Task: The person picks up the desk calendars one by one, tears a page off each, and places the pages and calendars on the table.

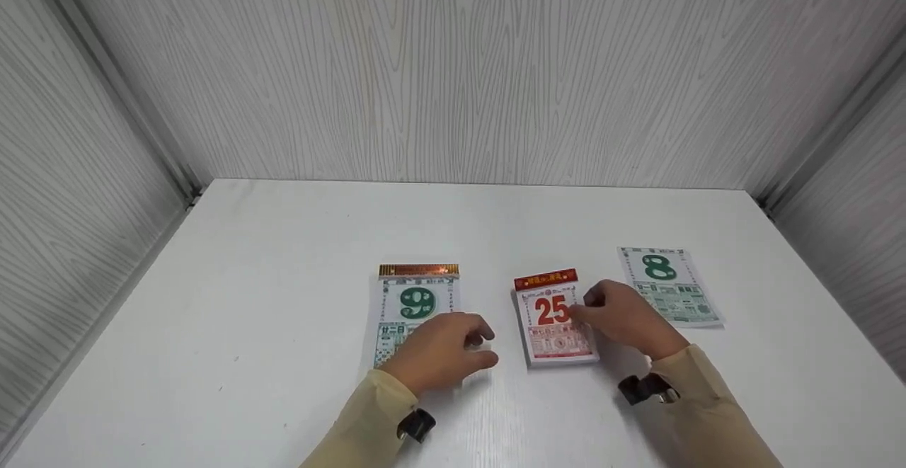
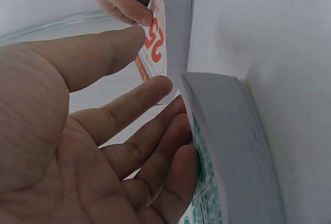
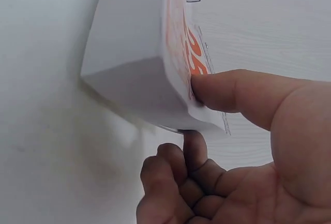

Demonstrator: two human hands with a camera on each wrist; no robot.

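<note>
Your right hand (image 1: 626, 316) pinches the right edge of the red "25" calendar pad (image 1: 555, 319): in the right wrist view the thumb (image 3: 243, 92) presses flat on the top sheet beside the orange numerals, and the other fingers (image 3: 178, 169) curl in under the lifted paper edge. The top sheet bows slightly away from the block at that corner. The pad itself lies flat on the white table (image 1: 283, 241), just right of centre, red header strip at its far end.

Your left hand (image 1: 439, 351) rests over the lower right part of the green "9" calendar pad (image 1: 416, 305). Fingers are relaxed and loosely spread, not closed round anything; in the left wrist view the fingertips (image 2: 181, 146) lie against the printed face near the pad's edge, and the thick stack of sheets shows side-on. Thumb points toward the red pad, not touching it.

The "9" pad sits left of the "25" pad, with a gap of bare table between them; its header strip is gold-brown.

Right of your right hand, a single loose sheet with a green "8" (image 1: 669, 284) lies flat on the table, slightly skewed, apart from the red pad.

Both sleeves are pale beige, each with a dark strap at the wrist. Grey wood-grain panels close in the table on three sides.
</note>
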